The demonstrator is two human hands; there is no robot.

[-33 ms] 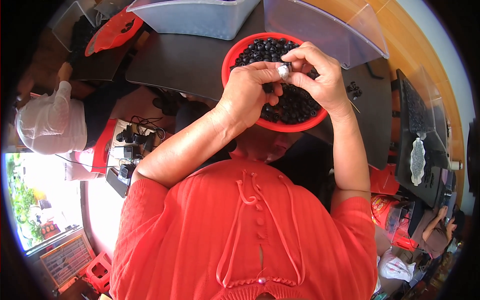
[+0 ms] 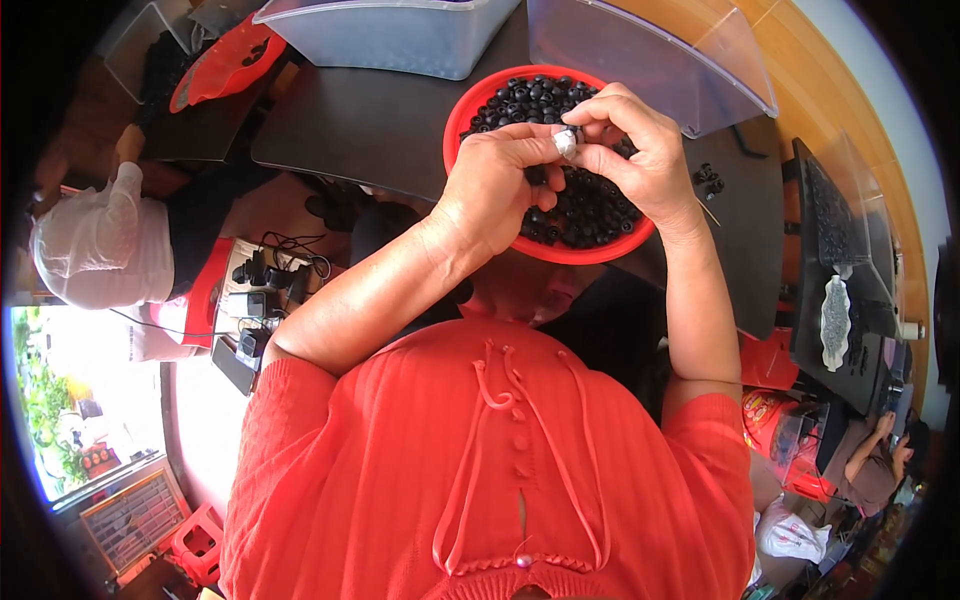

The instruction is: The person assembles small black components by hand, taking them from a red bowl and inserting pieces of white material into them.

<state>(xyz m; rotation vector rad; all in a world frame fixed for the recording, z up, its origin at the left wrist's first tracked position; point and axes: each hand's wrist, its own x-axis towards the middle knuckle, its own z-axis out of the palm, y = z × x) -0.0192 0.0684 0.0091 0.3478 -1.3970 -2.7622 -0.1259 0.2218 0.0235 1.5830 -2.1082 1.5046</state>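
A small silvery-white round piece [image 2: 566, 141] is pinched between the fingertips of the left hand [image 2: 497, 185] and the right hand [image 2: 640, 155], both closed narrowly on it just above the round red plastic bowl [image 2: 462, 118]. The bowl, full of small black ring-shaped parts [image 2: 585, 205], sits on a dark tabletop [image 2: 370, 130]. Beyond the bowl stand a clear plastic tub [image 2: 400, 40] and a clear plastic lid [image 2: 650, 60].

A red bowl [image 2: 462, 118] holds black beads [image 2: 585, 205]; the sweater [image 2: 480, 470] is orange-red, the table [image 2: 370, 125] dark.
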